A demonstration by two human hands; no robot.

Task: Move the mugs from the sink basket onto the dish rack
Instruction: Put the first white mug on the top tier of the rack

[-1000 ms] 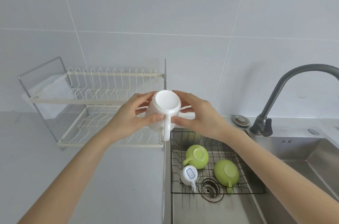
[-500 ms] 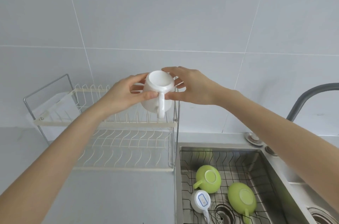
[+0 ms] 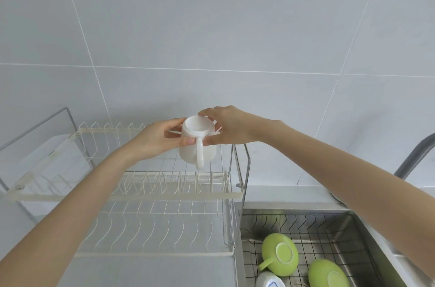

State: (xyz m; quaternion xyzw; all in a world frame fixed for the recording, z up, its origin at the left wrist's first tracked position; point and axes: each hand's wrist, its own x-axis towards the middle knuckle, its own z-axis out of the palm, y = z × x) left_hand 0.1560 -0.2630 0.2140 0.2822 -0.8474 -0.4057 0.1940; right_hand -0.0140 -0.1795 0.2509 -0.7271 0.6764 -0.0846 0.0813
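A white mug (image 3: 197,143) is upside down, handle toward me, just above the right end of the dish rack's upper tier (image 3: 150,195). My left hand (image 3: 157,141) grips its left side and my right hand (image 3: 231,129) holds its right side and base. In the wire sink basket (image 3: 315,228) at lower right lie two green mugs (image 3: 280,253) (image 3: 327,275), both bottom up, and a white mug with a blue mark (image 3: 269,281), cut off by the frame edge.
The cream wire dish rack has a lower tier (image 3: 153,237) and a steel frame (image 3: 244,169). A grey tap (image 3: 414,157) curves up at the right edge. Tiled wall stands behind; grey counter lies in front of the rack.
Both hands have carried the white mug up from over the sink and left, to above the rack's upper tier. The view has tilted up and shifted left.
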